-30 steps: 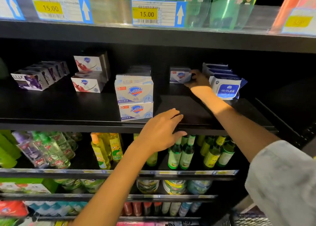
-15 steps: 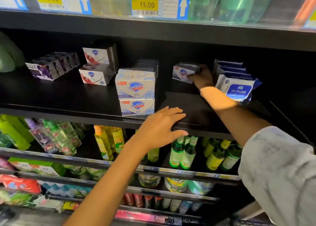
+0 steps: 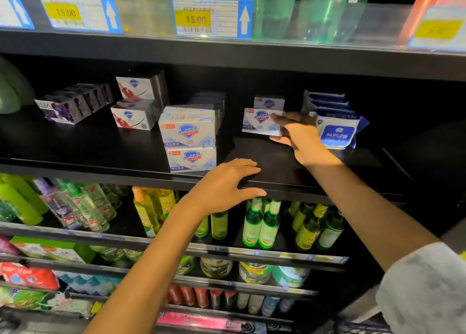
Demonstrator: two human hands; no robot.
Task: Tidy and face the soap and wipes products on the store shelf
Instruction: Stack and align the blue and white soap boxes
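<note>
white soap box (image 3: 259,121) gripped by right hand (image 3: 300,138), black shelf (image 3: 100,149)

Black store shelving, dim back, brighter at front edges. Top shelf (image 3: 227,53) carries clear plastic rail with yellow 15.00 price tags (image 3: 193,18) and blue up-arrows. Lower tiers: green glass bottles (image 3: 261,229), yellow bottles (image 3: 151,212), clear spray bottles (image 3: 75,207). Wire basket edge bottom right.
</note>
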